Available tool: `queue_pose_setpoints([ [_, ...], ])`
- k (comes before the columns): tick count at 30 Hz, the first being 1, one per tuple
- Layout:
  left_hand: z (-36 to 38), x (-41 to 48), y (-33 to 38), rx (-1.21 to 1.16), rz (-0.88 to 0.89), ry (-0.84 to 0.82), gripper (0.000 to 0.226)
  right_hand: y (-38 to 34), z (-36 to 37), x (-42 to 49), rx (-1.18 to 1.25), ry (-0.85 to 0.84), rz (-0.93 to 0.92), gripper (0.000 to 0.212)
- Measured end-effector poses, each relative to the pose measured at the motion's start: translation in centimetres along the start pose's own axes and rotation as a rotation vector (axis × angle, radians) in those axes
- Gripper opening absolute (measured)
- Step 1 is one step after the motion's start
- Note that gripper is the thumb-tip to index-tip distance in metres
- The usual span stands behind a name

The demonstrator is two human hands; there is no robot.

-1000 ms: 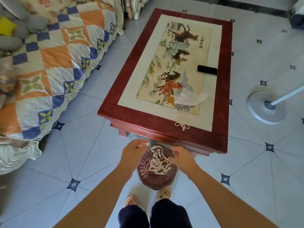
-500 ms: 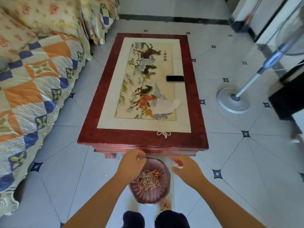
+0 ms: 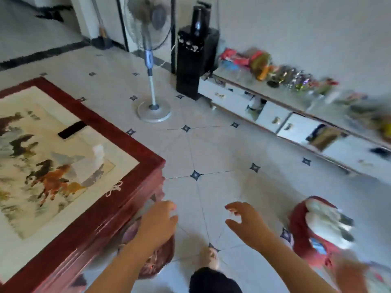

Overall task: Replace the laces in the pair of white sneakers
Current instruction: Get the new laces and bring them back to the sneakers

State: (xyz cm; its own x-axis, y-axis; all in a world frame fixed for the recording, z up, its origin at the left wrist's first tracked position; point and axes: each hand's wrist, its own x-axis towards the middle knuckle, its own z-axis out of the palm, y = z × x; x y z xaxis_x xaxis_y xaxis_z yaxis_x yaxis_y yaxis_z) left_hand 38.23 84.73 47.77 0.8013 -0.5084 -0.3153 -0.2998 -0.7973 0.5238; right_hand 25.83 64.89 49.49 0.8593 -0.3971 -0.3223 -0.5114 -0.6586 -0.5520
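Note:
The pair of white sneakers (image 3: 329, 224) lies side by side on a red stool (image 3: 300, 235) at the lower right, blurred by motion. My right hand (image 3: 246, 224) hovers open over the floor tiles, left of the stool, holding nothing. My left hand (image 3: 157, 224) is open above a maroon basket (image 3: 157, 261) that stands on the floor beside the table corner; its contents are mostly hidden by my arm. A small looped piece of lace (image 3: 114, 189) lies on the table near its front edge.
A red-framed low table (image 3: 101, 220) with a horse picture fills the left, carrying a black phone (image 3: 72, 130) and a crumpled tissue (image 3: 98, 153). A standing fan (image 3: 153, 111), a black speaker (image 3: 194, 58) and a long low cabinet (image 3: 296, 123) line the far side.
The view has swung right, bringing the stool with the sneakers into sight. Both hands have come off the basket rim; the right hand has moved right, toward the stool.

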Motion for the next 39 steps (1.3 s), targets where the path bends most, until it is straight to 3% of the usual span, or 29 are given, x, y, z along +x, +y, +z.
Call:
queue_pose_setpoints([
  [6,5.4,-1.0,11.2,0.080,0.361,-0.161,0.034,8.7,-4.2,-9.9,0.095,0.281,0.257,0.036],
  [14,15.8,-7.6,25.9,0.198,0.641,-0.336,0.036,20.5,-7.3,-24.6,0.198,0.501,0.536,0.036],
  [19,23.8,-13.9,35.2,0.253,0.779,-0.353,0.035,29.3,-9.2,-35.1,0.239,0.594,0.640,0.037],
  [28,34.8,-21.7,46.5,0.296,0.858,-0.435,0.031,41.4,-11.4,-50.8,0.311,0.745,0.846,0.035],
  [39,48.8,-24.6,61.9,0.370,0.987,-0.576,0.030,56.3,-15.7,-57.8,0.415,0.819,1.042,0.033],
])
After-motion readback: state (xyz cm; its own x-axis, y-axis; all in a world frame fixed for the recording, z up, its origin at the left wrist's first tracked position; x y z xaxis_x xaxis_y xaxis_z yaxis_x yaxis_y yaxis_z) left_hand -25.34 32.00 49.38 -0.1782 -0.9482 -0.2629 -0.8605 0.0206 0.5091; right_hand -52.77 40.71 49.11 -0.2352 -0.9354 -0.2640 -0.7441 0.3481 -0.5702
